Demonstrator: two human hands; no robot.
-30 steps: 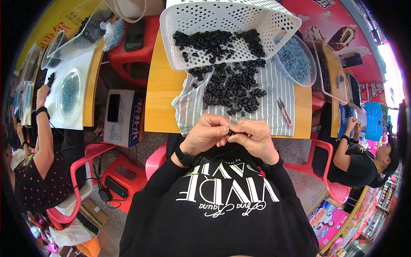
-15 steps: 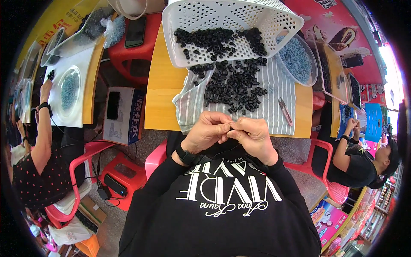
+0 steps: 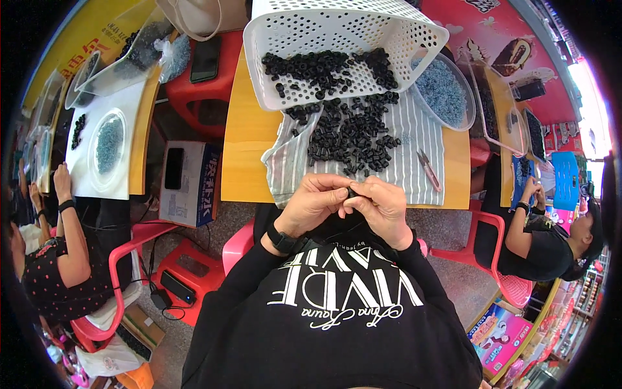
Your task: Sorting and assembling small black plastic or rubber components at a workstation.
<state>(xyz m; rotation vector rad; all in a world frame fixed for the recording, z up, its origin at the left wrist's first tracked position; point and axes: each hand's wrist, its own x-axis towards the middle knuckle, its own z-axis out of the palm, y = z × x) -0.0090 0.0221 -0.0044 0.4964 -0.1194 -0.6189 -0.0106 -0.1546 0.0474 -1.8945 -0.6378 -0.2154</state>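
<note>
Seen from the head camera: left hand (image 3: 315, 202) and right hand (image 3: 382, 206) pressed together at the table edge (image 3: 249, 192), fingertips pinched shut on one small black bead (image 3: 352, 192), kept close for fine work. Behind, more black beads (image 3: 353, 133) spilled from a tipped white basket (image 3: 337, 48) onto a striped cloth (image 3: 414, 146), within easy reach beside small snips (image 3: 428, 170).
</note>
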